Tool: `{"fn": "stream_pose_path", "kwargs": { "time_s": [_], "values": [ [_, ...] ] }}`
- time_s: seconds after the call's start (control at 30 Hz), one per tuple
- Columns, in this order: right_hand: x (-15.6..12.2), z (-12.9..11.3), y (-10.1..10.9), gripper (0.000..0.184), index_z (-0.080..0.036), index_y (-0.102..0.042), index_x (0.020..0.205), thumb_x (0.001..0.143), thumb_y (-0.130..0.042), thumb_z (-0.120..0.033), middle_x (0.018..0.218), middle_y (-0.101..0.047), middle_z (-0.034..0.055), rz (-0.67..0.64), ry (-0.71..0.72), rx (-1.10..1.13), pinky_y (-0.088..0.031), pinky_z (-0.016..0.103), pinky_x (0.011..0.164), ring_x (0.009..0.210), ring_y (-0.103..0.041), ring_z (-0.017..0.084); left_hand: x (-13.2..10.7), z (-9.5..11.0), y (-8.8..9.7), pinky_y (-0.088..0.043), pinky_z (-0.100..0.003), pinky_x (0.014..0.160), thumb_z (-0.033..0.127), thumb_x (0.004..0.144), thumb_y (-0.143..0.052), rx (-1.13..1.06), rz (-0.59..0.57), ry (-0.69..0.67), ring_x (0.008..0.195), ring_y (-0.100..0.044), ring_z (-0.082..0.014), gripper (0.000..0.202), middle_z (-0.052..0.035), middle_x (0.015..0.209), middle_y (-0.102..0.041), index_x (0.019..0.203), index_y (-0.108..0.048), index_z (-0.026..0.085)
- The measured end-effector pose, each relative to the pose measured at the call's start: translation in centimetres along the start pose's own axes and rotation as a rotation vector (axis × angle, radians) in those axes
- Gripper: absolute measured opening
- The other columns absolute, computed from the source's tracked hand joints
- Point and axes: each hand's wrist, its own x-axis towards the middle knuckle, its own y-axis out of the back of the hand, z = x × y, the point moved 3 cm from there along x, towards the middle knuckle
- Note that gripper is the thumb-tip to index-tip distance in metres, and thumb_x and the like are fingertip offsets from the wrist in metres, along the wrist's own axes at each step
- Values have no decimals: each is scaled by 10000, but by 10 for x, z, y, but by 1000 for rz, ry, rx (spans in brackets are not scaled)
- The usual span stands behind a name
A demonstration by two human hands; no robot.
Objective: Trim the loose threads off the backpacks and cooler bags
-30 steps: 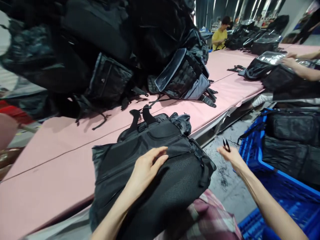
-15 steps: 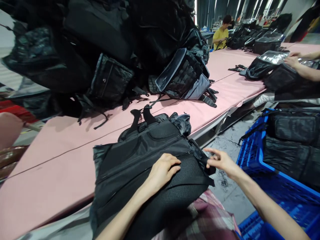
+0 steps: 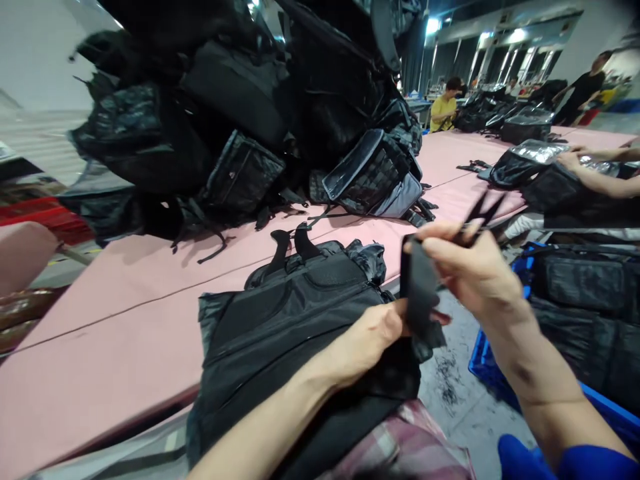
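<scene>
A black backpack (image 3: 290, 333) lies back panel up across the table edge and my lap. Above its right side a wide black strap (image 3: 421, 287) stands raised between my hands. My left hand (image 3: 370, 337) closes round the lower part of this strap; most of its fingers are hidden behind it. With thumb and fingers my right hand (image 3: 475, 273) pinches the strap's upper end. Two dark pointed prongs, blurred, stick out beyond the right fingers; they look like thread snips (image 3: 484, 210) kept in that hand.
A tall heap of dark backpacks (image 3: 240, 167) fills the far side of the pink table (image 3: 100, 313). At right, a blue crate (image 3: 607, 403) holds packed bags. A co-worker's hands (image 3: 575, 163) handle a bag beyond; a person in yellow (image 3: 443, 110) sits farther off.
My right hand has risen from the bag's right edge, lifting the strap. The left hand has slid right from the mesh panel onto the strap. The view has tilted up slightly.
</scene>
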Motion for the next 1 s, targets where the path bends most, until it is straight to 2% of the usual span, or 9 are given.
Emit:
{"fn": "stream_pose_path", "kwargs": {
  "time_s": [0.1, 0.2, 0.3, 0.4, 0.53, 0.7, 0.8, 0.9, 1.0],
  "values": [
    [23, 15, -26, 273, -160, -680, 828, 632, -703, -348, 569, -549, -27, -15, 82, -31, -252, 177, 380, 420, -347, 30, -9, 7, -2, -482, -336, 801, 628, 678, -565, -311, 140, 10, 924, -615, -246, 615, -130, 939, -661, 1043, -606, 135],
    [42, 40, -30, 262, -142, -683, 804, 609, -716, -314, 562, -528, -32, 85, 144, 25, -226, 188, 390, 435, -315, 29, -31, -8, 30, -518, -251, 609, 388, 726, -655, -411, 357, 133, 697, -647, -180, 340, -78, 729, -650, 904, -621, 101],
    [56, 71, -33, 282, -123, -686, 791, 572, -739, -292, 506, -459, -48, 69, 69, 47, -163, 201, 393, 431, -256, 28, -57, -22, 63, -504, -201, 499, 337, 764, -624, -435, 493, 151, 636, -644, -161, 303, -99, 771, -652, 909, -611, 72],
    [61, 98, -39, 317, -116, -686, 801, 549, -755, -296, 486, -411, -59, 56, -11, 64, -139, 208, 404, 434, -235, 30, -77, -25, 82, -520, -219, 491, 415, 810, -539, -466, 553, 81, 667, -653, -182, 354, -140, 865, -660, 879, -597, 73],
    [62, 119, -45, 357, -111, -682, 801, 519, -775, -308, 489, -399, -62, 75, -66, 80, -133, 208, 408, 431, -222, 26, -91, -26, 92, -529, -241, 501, 442, 857, -437, -519, 563, 74, 688, -666, -207, 396, -165, 892, -666, 919, -580, 78],
    [69, 130, -41, 363, -120, -677, 840, 577, -741, -361, 500, -442, -51, 64, -41, -32, -173, 206, 392, 410, -248, 31, -98, -32, 99, -513, -213, 485, 332, 772, -595, -379, 628, 90, 652, -666, -191, 273, -179, 905, -671, 828, -588, 64],
    [65, 131, -41, 342, -147, -679, 911, 663, -674, -384, 541, -529, -17, -4, 81, -366, -300, 223, 423, 443, -405, 81, -99, -37, 106, -458, -166, 418, 339, 694, -669, -280, 724, 107, 564, -643, -148, 284, -153, 808, -683, 734, -578, 73],
    [41, 126, -51, 280, -195, -672, 973, 725, -631, -320, 749, -648, 35, -51, 379, -732, -424, 258, 583, 637, -568, 146, -96, -42, 114, -379, -124, 366, 371, 642, -700, -248, 851, 116, 519, -614, -113, 312, -107, 696, -674, 684, -570, 91],
    [8, 125, -76, 272, -217, -639, 1047, 793, -545, -220, 830, -650, 42, -270, 604, -806, -422, 241, 620, 668, -571, 127, -91, -43, 118, -333, -109, 363, 379, 641, -695, -205, 877, 92, 503, -572, -78, 304, -44, 598, -623, 640, -587, 94]
  ]
}}
